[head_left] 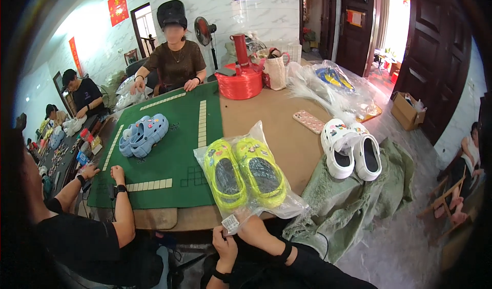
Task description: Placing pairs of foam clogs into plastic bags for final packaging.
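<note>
A pair of lime-green clogs (265, 181) with small charms lies inside a clear plastic bag (293, 207) at the table's near edge. My left hand (224, 245) is closed on the bag's near edge, right beside a white label (230, 224). Just to its right, my right hand (254, 236) is closed at the same end of the bag; its fingertips are partly hidden. White clogs (338, 150) with charms stand to the right on a grey-green woven sack (353, 202). Blue clogs (144, 136) rest on the green mat (179, 155) to the left.
Rows of pale tiles (202, 122) edge the mat. A phone in a pink case (308, 122), a roll of red strapping (240, 84), a cloth bag (274, 72) and plastic-wrapped items (333, 81) lie farther back. Co-workers sit at the left and across the table. A cardboard box (408, 110) sits on the floor.
</note>
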Available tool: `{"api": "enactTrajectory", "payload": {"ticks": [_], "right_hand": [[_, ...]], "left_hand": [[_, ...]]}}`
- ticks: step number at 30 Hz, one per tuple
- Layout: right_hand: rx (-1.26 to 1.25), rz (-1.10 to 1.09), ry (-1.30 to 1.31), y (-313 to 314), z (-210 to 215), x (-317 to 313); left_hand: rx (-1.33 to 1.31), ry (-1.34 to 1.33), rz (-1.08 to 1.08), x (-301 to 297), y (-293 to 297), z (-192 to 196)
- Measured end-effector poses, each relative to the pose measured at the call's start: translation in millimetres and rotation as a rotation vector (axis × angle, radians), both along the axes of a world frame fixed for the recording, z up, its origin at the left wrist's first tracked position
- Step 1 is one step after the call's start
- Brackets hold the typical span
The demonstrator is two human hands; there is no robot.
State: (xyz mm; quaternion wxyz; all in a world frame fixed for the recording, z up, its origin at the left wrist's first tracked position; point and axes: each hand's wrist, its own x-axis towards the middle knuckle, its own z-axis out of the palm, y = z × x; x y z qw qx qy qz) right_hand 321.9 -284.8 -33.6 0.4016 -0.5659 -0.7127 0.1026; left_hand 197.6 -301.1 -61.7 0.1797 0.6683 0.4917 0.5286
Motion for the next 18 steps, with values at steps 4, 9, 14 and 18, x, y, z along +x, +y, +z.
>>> {"api": "enactTrajectory", "payload": {"ticks": [4,9,14,18], "right_hand": [[0.151,-0.178,0.069,-15,5,23],[0.319,-0.388,0.09,-14,-3,54],[0.337,-0.434,0.066,-19,-13,58],[0.052,-0.472,0.045,-22,-13,55]], "left_hand": [[-0.096,-0.359,0.032,5,-2,-5],[-0.211,-0.146,0.13,15,6,7],[-0.346,-0.416,0.093,-2,15,2],[-0.357,-0.47,0.066,-6,11,1]]}}
